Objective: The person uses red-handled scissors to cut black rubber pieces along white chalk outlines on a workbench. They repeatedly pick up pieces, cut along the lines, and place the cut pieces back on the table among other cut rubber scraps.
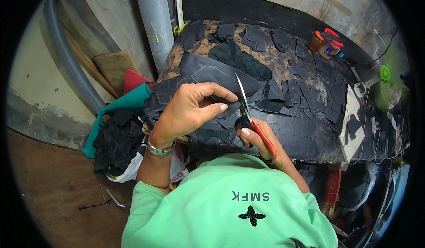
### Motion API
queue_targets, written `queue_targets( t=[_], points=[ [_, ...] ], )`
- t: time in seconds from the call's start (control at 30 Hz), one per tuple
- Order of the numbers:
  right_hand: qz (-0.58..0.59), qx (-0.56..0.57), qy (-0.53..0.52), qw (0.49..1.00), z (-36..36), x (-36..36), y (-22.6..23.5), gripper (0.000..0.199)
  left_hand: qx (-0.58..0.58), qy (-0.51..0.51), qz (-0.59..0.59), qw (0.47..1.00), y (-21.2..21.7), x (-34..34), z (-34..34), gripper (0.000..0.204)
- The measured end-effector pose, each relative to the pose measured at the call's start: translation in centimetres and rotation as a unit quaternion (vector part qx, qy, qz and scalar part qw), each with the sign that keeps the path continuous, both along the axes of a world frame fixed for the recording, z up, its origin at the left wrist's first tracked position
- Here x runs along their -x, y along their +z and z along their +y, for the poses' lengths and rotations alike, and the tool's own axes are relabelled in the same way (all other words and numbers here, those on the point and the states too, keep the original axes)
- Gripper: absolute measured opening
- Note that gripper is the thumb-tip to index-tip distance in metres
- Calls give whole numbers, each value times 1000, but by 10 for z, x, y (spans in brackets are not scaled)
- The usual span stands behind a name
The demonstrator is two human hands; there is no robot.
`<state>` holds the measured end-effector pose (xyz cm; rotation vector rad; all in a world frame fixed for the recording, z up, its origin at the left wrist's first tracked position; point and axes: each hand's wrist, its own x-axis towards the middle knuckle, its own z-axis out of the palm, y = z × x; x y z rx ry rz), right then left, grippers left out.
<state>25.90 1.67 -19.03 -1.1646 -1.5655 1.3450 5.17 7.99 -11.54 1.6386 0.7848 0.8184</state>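
Head view, near first: right hand (259, 137) low at the tabletop (305, 137) edge, fingers through the red handles of the scissors (249, 115); grip curled shut on those handles. Blades run up and slightly left from that hand, long axis near vertical in frame, tip ending just above the left thumb. Cannot tell whether the blades are parted or shut, they read as one thin line.

Left hand (190, 111) just left of the blades, grip pinching a black leather piece (208, 73), thumb on top, fingers folded under the edge. Piece lies draped over the near left corner of the tabletop, up and left of the scissor hand, pale drawn outlines visible on it. Blade sits at the piece's right edge, touching or just beside it. Left hand is nearer to the piece; right hand reaches it only through the blades.

Farther: many cut black pieces (305, 95) spread over the tabletop, two small jars (325, 44) at the far right, grey pipe (155, 22) upright behind the far left corner. Bag of black scraps (117, 144) on the floor, left.
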Motion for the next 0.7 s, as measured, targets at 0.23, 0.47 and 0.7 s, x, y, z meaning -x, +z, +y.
queue_targets(
  t=[0.23,0.47,0.7],
  points=[
    [28,31,-6,999,-5,-1,1,40,4,1,-6,1000,-2,-2,0,22],
    [68,41,-22,997,-9,1,-4,38,6,3,-19,1000,-5,-1,-1,22],
    [114,36,-47,992,-12,5,-6,38,-17,68,-124,990,-22,-15,-6,21]
  ],
)
